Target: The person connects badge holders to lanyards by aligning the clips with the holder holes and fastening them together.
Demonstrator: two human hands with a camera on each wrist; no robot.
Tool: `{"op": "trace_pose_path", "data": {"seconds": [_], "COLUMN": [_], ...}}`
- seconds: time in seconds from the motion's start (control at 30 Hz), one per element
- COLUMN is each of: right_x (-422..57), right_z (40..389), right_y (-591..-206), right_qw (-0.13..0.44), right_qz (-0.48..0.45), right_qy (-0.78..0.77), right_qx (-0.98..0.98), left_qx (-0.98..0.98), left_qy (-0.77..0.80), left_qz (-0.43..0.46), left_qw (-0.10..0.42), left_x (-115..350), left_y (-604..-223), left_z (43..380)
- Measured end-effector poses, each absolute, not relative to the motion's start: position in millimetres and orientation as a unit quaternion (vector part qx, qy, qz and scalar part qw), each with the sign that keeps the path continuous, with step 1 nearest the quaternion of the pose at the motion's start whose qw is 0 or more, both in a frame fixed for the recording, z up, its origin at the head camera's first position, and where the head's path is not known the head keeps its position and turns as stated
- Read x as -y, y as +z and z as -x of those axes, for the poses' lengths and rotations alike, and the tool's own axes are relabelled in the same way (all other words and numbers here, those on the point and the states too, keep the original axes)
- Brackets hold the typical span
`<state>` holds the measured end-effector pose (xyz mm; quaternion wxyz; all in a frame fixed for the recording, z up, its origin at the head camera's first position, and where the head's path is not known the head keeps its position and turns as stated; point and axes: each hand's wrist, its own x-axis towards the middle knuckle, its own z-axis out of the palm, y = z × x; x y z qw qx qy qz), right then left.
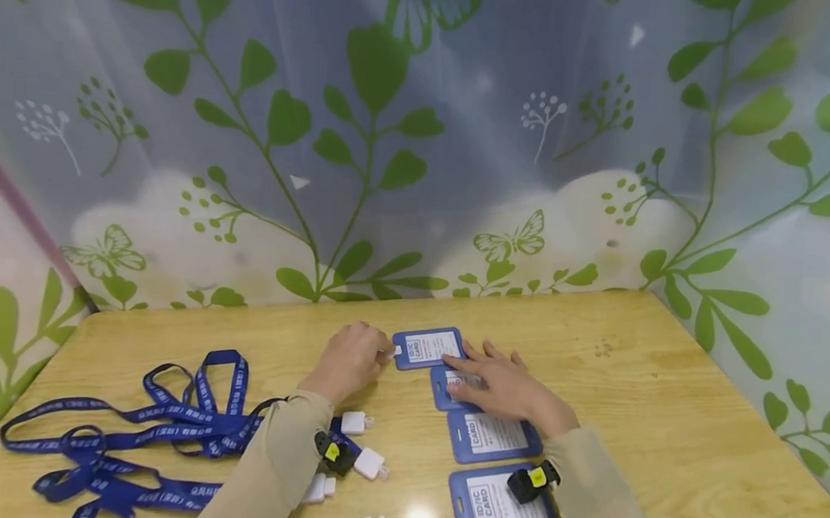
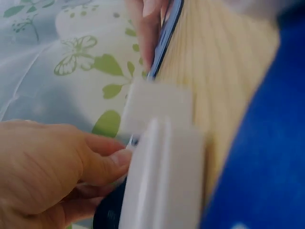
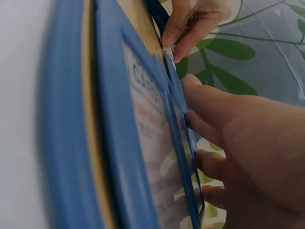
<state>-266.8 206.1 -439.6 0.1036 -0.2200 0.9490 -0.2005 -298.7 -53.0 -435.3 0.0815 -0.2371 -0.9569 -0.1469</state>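
Note:
At the back of the table, my left hand [image 1: 352, 360] pinches a small white lanyard clip [image 1: 397, 351] between thumb and fingers. The clip sits right at the slotted end of a blue card holder [image 1: 431, 347], which lies flat with its printed ID card face up. My right hand [image 1: 503, 385] rests with spread, nearly straight fingers over that holder's near right corner and across a second holder [image 1: 440, 387], partly covering it. The left wrist view shows a dark blue strap [image 2: 110, 210] beneath the left thumb and fingers.
More blue card holders [image 1: 459, 503] form a column toward the front, below my right forearm. Blue printed lanyards [image 1: 198, 428] lie tangled at the left. Several white plastic lanyard ends [image 1: 370, 464] lie beside my left forearm. A leaf-patterned curtain [image 1: 418, 212] stands behind the wooden table [image 1: 661, 432].

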Motion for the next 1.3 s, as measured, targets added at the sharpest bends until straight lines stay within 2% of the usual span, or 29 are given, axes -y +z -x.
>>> {"op": "trace_pose_path", "data": {"seconds": [0.13,0.3,0.5,0.6,0.7,0.8,0.87,1.0,1.13,1.3], "right_x": [-206.9,-204.8,-228.9,-240.5,-244.9,-245.1,-244.2,-243.0,-242.6,-235.7], "right_z": [266.3,263.7,260.2,257.8,255.7,255.7,255.6,254.2,248.0,240.4], "right_y": [-439.6,-438.7,-424.0,-417.1,-415.1,-415.9,-417.0,-421.9,-427.5,-429.5], "right_qw": [0.104,0.105,0.077,0.071,0.067,0.057,0.057,0.063,0.084,0.09], "right_qz": [0.216,0.221,0.205,0.207,0.211,0.213,0.21,0.205,0.202,0.21], "right_qy": [-0.194,-0.206,-0.274,-0.281,-0.265,-0.246,-0.239,-0.232,-0.241,-0.246], "right_qx": [-0.951,-0.947,-0.936,-0.934,-0.938,-0.944,-0.947,-0.949,-0.946,-0.942], "left_qx": [0.958,0.963,0.956,0.958,0.961,0.958,0.959,0.963,0.961,0.955], "left_qy": [-0.116,-0.111,-0.172,-0.161,-0.126,-0.106,-0.093,-0.079,-0.127,-0.183], "left_qz": [0.247,0.234,0.207,0.216,0.245,0.262,0.258,0.245,0.231,0.23], "left_qw": [0.09,0.071,0.12,0.095,0.027,-0.048,-0.074,-0.078,-0.079,-0.036], "left_x": [45.6,56.6,91.7,100.4,95.9,85.6,80.3,80.4,98.5,124.9], "left_y": [-432.6,-418.7,-364.1,-344.5,-349.7,-370.4,-385.0,-402.3,-402.6,-388.3], "left_z": [300.7,297.6,282.7,267.6,257.1,250.8,246.9,240.3,232.6,222.7]}}
